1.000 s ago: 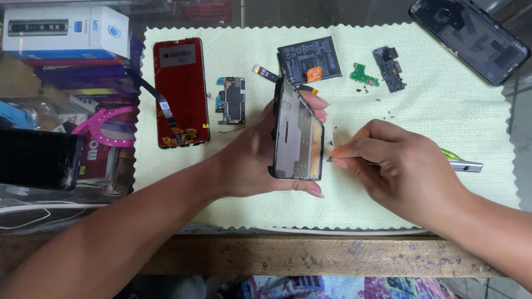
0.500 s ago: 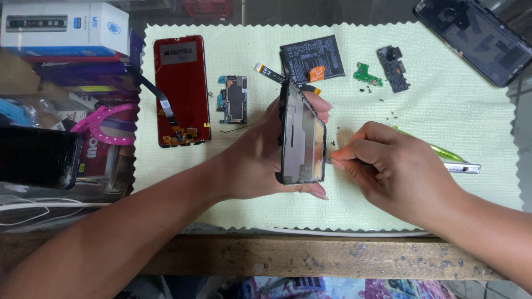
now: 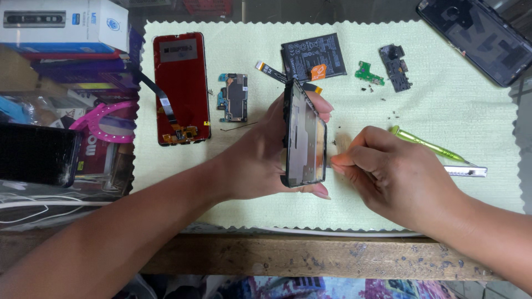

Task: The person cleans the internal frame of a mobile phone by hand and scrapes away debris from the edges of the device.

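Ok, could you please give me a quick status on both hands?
Left hand grips phone frame on edge. Right hand pinches a thin tool at its side. Green screwdriver behind.

Even, soft daylight fills the scene, brightest on the pale green cloth (image 3: 443, 83). Shadows under the hands are faint. Focus is sharp centrally; the forearms nearest the camera blur slightly.

Red screen panel (image 3: 181, 87), circuit board (image 3: 235, 97), black battery (image 3: 312, 57), small green board (image 3: 368, 73) on pale green cloth (image 3: 443, 105).
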